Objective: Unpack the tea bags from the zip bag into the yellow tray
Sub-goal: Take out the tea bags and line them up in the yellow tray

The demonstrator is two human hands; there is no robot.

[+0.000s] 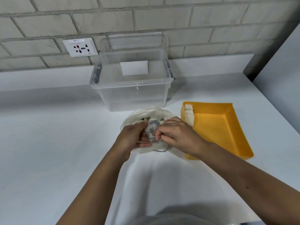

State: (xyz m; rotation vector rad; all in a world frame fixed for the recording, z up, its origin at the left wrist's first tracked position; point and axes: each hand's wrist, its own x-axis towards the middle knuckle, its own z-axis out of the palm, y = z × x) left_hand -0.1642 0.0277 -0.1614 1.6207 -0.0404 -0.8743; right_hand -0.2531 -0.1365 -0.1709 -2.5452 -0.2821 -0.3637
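Observation:
A clear zip bag with several tea bags inside lies on the white table, just left of the yellow tray. My left hand grips the bag's near edge. My right hand pinches a greyish tea bag that sticks up from the bag's mouth between both hands. A few pale tea bags stand against the tray's far left wall; the remaining floor of the tray is bare.
A clear plastic storage box stands open behind the zip bag, its lid leaning against the brick wall. A wall socket is at the back left. The table's edge runs along the right side.

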